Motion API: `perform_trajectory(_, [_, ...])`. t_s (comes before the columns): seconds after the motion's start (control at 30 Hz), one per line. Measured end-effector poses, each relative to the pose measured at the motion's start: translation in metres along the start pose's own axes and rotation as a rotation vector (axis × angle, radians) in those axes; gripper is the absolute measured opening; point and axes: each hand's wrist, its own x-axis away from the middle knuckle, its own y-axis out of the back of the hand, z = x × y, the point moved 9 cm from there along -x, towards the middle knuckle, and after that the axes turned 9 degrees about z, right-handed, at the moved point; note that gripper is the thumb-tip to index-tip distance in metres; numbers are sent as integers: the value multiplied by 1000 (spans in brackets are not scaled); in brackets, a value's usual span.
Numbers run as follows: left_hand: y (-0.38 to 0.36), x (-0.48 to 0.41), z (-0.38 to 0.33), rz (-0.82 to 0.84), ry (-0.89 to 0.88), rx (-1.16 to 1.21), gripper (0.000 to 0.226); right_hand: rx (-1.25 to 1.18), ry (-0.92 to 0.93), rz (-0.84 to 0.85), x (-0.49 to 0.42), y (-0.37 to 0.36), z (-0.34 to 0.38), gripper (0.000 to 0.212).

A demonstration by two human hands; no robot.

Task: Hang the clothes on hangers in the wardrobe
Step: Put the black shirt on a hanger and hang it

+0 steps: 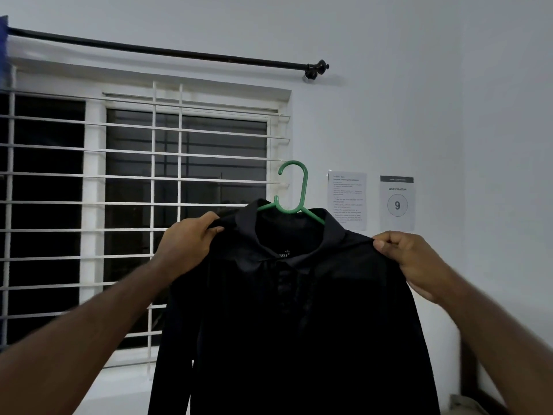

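A black collared shirt hangs in front of me at chest height, held up in the air. A green plastic hanger sits inside its neck, with the hook and both upper arms sticking out above the collar. My left hand grips the shirt's left shoulder. My right hand pinches the right shoulder between thumb and fingers. The shirt's lower part runs out of the frame. No wardrobe is in view.
A barred window fills the left wall behind the shirt, under a black curtain rod. Two paper sheets are taped to the white wall, one instruction sheet and one reading "Workstation 9".
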Motion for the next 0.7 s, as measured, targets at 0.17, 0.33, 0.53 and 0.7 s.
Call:
perform_trajectory(0.17, [-9, 0, -13, 33, -27, 3, 20, 489, -60, -3, -10, 3, -1, 20])
perform_trajectory(0.33, [-17, 1, -14, 44, 8, -9, 19, 690, 49, 82, -17, -50, 10, 17])
perform_trajectory(0.53, [-33, -4, 2, 338, 32, 319, 8, 663, 57, -64, -30, -35, 15, 11])
perform_trajectory(0.7, [-25, -2, 5, 328, 48, 403, 14, 609, 112, -113, -46, -21, 41, 10])
